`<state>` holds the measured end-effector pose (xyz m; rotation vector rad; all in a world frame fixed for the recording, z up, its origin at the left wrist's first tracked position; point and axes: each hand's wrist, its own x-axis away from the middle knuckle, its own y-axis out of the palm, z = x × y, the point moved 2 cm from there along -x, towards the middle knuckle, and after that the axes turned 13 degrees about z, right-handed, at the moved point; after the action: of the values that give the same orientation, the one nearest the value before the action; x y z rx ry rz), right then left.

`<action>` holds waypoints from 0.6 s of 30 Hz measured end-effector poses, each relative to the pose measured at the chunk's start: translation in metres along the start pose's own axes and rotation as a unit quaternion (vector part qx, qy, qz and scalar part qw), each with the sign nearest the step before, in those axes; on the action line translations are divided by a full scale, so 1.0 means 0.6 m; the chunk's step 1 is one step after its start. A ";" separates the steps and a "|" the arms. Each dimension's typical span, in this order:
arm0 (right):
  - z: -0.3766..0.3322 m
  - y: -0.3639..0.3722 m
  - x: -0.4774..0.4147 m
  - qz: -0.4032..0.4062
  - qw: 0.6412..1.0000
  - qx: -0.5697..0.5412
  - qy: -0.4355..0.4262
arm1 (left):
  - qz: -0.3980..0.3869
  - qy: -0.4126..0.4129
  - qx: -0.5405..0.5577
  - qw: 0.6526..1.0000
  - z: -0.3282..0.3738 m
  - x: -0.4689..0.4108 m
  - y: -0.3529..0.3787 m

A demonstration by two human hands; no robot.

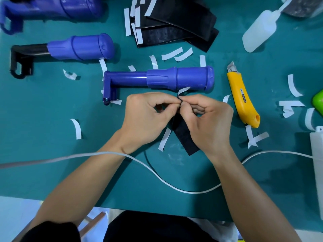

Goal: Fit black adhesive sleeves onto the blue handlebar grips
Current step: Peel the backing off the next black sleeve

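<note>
1. Near the middle of the green desk (52,145), both hands meet at the top end of one black adhesive sleeve (185,138). The rest of it trails back between the wrists.
2. The left hand (148,117) and right hand (209,119) each pinch that end between thumb and curled fingers (167,101). A white liner tab (183,89) curls up just above the pinch, so the step in hand looks like peeling off the backing.
3. Just beyond the hands lies the nearest blue handlebar grip (180,79), on its side and without a sleeve. More grips (80,47) lie at upper left, and a stack of black sleeves (174,28) at top centre.
4. Likely risks:
   - The liner may tear short at the pinch, leaving backing on the glue.
   - The freed sticky face could fold onto itself or pick up one of the loose liner strips (76,128) scattered around.
   - The round grip may roll under pressure, setting the sleeve crooked.
5. The yellow utility knife (244,102) lies just right of the right hand with its blade exposed, so a careless reach could catch it.
6. The knife carries a small dark label, too small to read. No other writing is legible.
</note>
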<state>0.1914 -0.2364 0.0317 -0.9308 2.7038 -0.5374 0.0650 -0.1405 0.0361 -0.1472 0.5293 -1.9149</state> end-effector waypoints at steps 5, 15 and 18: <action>-0.003 -0.004 0.001 -0.003 1.000 0.011 -0.004 | -0.003 -0.015 0.014 1.000 -0.002 0.000 0.002; 0.000 -0.006 -0.009 -0.011 0.999 -0.027 0.021 | -0.008 -0.049 0.036 0.998 0.001 -0.007 0.002; -0.004 -0.003 -0.010 -0.006 0.998 -0.047 0.044 | 0.001 -0.062 0.040 0.997 -0.001 -0.008 0.001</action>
<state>0.1962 -0.2336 0.0349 -0.9697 2.8258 -0.4666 0.0676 -0.1361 0.0362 -0.2105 0.3686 -1.9079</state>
